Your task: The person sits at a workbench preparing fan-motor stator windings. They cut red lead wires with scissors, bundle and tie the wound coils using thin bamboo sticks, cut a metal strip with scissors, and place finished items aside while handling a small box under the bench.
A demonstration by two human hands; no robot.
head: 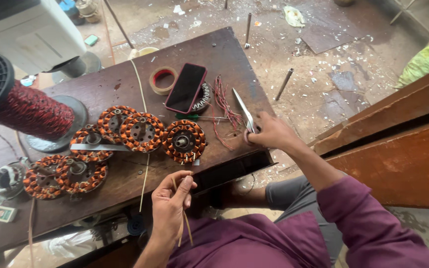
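Note:
My right hand [270, 133] grips the handles of a pair of scissors [244, 111] whose blades lie on the wooden table [125, 84] and point away from me. My left hand [171, 204] pinches a thin tan strip [186, 226] near the table's front edge; the strip hangs down over my purple clothing. Just ahead of the left hand sits a copper-wound stator [183, 141]. Loose red wires [223, 106] lie beside the scissors.
Several more wound stators [78, 159] crowd the table's left half. A phone [185, 88], a tape roll [162, 80] and a long tan strip [143, 114] lie further back. A big spool of red wire [31, 113] stands at left. Wooden boards [398, 144] rise at right.

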